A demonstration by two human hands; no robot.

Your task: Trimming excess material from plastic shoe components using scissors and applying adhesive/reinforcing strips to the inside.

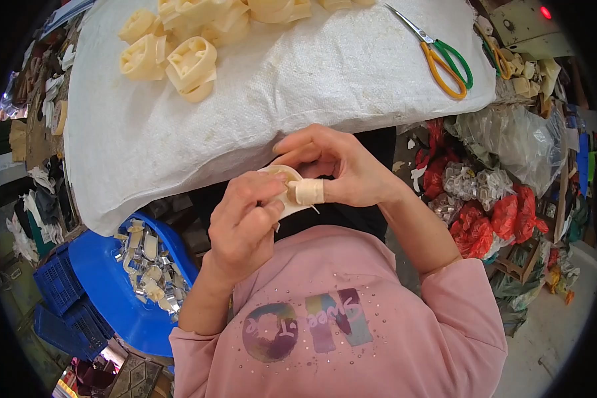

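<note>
Pinching a small cream plastic piece (286, 192) from both sides: left hand (244, 222) curling its fingers (262, 199) over the near edge, right hand (338, 169) pressing with a bandaged fingertip (310, 192) against the top. Holding the piece just below the near edge of the white sack cloth (259, 113), above the pink sweater (351, 318). Possibly working a small part into or out of the piece, though hidden by the fingers. Sitting well apart on the cloth: a heap of matching cream pieces (186, 60) at its far side, scissors with orange and green handles (444, 56) toward its right end. Lying below the cloth's left corner: a blue basin (106, 278) of metal clips (149, 265). Risking a slip, judging by the tight, shallow grip; dropping into the lap or nicking the bandaged fingertip if pressing too hard.
</note>
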